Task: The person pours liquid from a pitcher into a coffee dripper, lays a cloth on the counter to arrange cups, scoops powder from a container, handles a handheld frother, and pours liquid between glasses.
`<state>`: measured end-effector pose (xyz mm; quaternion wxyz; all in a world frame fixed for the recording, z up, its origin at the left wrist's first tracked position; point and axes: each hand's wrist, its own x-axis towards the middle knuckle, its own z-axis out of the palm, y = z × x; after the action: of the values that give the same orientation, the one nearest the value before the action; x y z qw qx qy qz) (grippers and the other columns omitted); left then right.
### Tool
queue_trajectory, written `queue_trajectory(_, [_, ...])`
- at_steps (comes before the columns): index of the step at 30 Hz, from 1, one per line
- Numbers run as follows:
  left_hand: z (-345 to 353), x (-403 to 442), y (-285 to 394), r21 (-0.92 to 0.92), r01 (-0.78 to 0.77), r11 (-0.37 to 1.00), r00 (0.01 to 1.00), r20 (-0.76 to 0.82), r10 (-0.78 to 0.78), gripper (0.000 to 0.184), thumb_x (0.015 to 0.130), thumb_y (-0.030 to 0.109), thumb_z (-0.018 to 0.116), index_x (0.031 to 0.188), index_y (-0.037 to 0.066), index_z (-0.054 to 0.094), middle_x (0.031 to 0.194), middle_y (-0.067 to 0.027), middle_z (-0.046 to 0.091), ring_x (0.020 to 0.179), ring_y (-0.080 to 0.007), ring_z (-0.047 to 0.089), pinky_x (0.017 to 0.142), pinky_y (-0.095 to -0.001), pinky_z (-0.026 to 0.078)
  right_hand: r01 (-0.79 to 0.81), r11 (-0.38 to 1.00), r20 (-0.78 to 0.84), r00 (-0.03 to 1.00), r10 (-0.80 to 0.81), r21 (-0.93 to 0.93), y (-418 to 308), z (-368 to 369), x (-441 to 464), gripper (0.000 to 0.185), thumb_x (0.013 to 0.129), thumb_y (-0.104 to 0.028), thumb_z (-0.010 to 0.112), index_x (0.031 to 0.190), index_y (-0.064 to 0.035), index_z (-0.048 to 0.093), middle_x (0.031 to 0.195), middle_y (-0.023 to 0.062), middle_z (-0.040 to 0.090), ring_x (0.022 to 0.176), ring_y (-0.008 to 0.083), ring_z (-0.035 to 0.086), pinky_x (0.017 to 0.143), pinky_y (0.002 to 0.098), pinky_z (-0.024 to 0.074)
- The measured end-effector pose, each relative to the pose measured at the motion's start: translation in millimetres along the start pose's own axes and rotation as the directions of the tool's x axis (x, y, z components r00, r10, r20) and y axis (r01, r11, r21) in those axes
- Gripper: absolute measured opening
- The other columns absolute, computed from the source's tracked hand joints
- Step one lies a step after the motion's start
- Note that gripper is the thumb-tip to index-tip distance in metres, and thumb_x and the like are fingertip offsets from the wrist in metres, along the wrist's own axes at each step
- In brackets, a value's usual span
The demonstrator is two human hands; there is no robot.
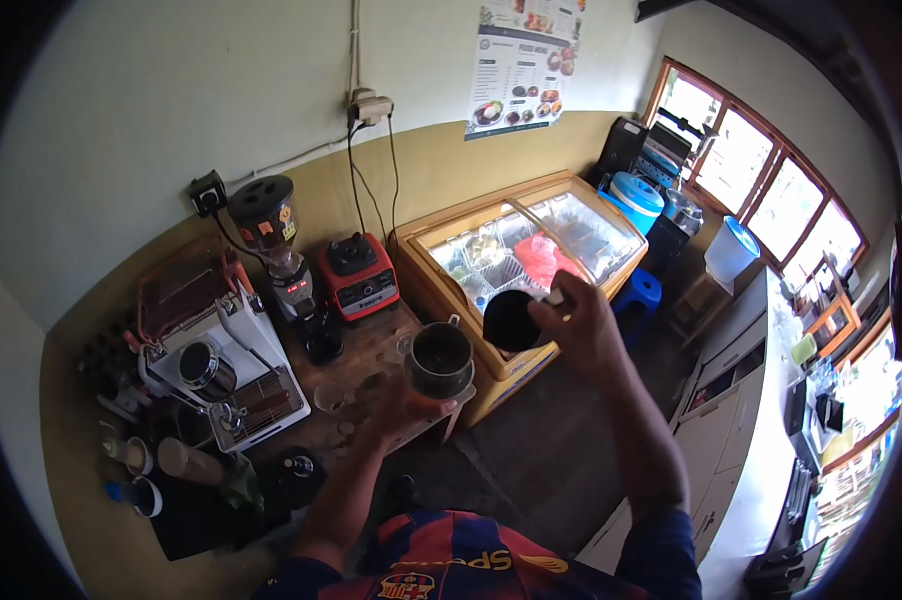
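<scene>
My left hand (408, 405) is wrapped round the lower part of a clear glass cup (439, 365), whose inside looks dark; whether it holds liquid I cannot tell. Close to its right, my right hand (583, 315) grips the pale handle of a dark pitcher (511, 322). The pitcher's mouth faces me, and its inside is black. The two vessels are apart, both held up near the edge of the wooden counter (376, 350).
On the left stand an espresso machine (236, 345), a coffee grinder (286, 270) and a red blender (359, 280). A glass-topped freezer (451, 235) lies ahead. At right are a blue stool (639, 292) and a long white counter (761, 400).
</scene>
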<state>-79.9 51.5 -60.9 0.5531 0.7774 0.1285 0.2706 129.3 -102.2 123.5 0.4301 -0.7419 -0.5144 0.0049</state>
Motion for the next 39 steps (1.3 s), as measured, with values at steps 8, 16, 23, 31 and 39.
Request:
queue_trajectory(8, [82, -12, 71, -0.091, -0.037, 0.995, 0.995, 0.092, 0.046, 0.070, 0.069, 0.023, 0.089, 0.128, 0.004, 0.056, 0.116, -0.0090, 0.067, 0.107, -0.0198, 0.065, 0.094, -0.0361, 0.052, 0.099, 0.995, 0.062, 0.993, -0.097, -0.029, -27, -105, -12, 0.034, 0.080, -0.024, 0.075, 0.082, 0.0034, 0.056, 0.073, 0.0157, 0.060, 0.067, 0.0238, 0.057, 0.065, 0.0403, 0.0459])
queue_trajectory(16, [140, -27, 138, -0.120, -0.125, 0.985, 0.989, 0.070, 0.134, 0.079, 0.067, 0.025, 0.092, 0.132, 0.004, 0.053, 0.123, -0.0099, 0.065, 0.114, -0.0212, 0.062, 0.098, -0.0376, 0.051, 0.257, 0.959, 0.100, 0.964, -0.246, -0.117, -32, -168, -45, 0.037, 0.081, -0.029, 0.073, 0.079, 0.0019, 0.053, 0.068, 0.0141, 0.055, 0.062, 0.0222, 0.054, 0.060, 0.0408, 0.0425])
queue_trajectory(23, [167, -38, 158, -0.117, -0.161, 0.980, 0.983, 0.073, 0.170, 0.077, 0.068, 0.023, 0.092, 0.132, 0.004, 0.053, 0.123, -0.0090, 0.064, 0.114, -0.0201, 0.061, 0.100, -0.0367, 0.049, 0.342, 0.920, 0.053, 0.940, -0.338, -0.193, -43, -206, -70, 0.037, 0.082, -0.031, 0.072, 0.080, 0.0018, 0.054, 0.064, 0.0139, 0.054, 0.059, 0.0221, 0.054, 0.059, 0.0400, 0.0437])
queue_trajectory(31, [195, -48, 167, -0.237, -0.209, 0.949, 0.975, 0.022, 0.221, 0.068, 0.070, 0.019, 0.088, 0.127, 0.003, 0.056, 0.114, -0.0081, 0.067, 0.103, -0.0163, 0.064, 0.091, -0.0341, 0.053, 0.231, 0.933, 0.130, 0.971, -0.202, -0.275, -55, -236, -94, 0.031, 0.084, -0.025, 0.076, 0.095, -0.0018, 0.059, 0.077, 0.0081, 0.057, 0.072, 0.0167, 0.055, 0.066, 0.0341, 0.0457])
queue_trajectory(39, [206, -59, 174, -0.376, -0.092, 0.922, 0.992, 0.049, 0.119, 0.064, 0.070, 0.015, 0.087, 0.125, 0.003, 0.057, 0.110, -0.0066, 0.068, 0.100, -0.0138, 0.065, 0.087, -0.0320, 0.055, 0.308, 0.922, 0.040, 0.951, -0.307, -0.234, -49, -237, -105, 0.036, 0.081, -0.028, 0.073, 0.081, 0.0033, 0.055, 0.065, 0.0146, 0.055, 0.060, 0.0224, 0.055, 0.059, 0.0402, 0.0443])
